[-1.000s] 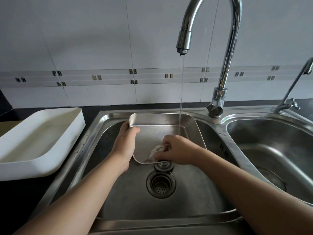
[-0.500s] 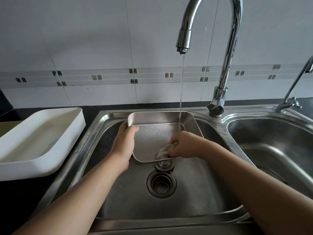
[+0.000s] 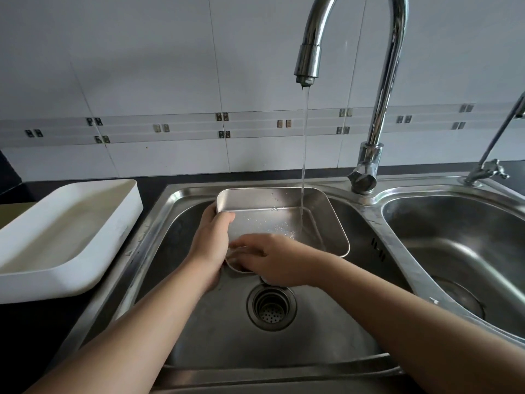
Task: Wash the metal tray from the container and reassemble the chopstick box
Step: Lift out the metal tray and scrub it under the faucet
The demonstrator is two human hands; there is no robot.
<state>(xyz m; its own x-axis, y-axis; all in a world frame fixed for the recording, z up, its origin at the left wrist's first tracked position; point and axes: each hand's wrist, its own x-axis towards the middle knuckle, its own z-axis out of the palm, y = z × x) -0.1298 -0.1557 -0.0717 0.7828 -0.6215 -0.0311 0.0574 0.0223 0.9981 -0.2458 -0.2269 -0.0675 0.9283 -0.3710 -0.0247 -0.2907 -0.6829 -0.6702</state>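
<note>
The tray is held tilted in the left basin of the sink, its far edge raised toward the wall and its near edge low above the drain. The left hand grips the tray's left rim: the thumb hooks over the rim into the tray, and the other fingers wrap the outside wall, mostly hidden behind it. The right hand reaches across the tray's near-left corner, its fingers nearly straight, lying on the metal and touching the left hand. Whether anything is under the palm cannot be told.

A thin stream of water falls from the faucet onto the right part of the tray floor, just beyond the right hand, and droplets speckle the floor around it. A white container sits on the dark tabletop left of the sink, well apart from both hands.
</note>
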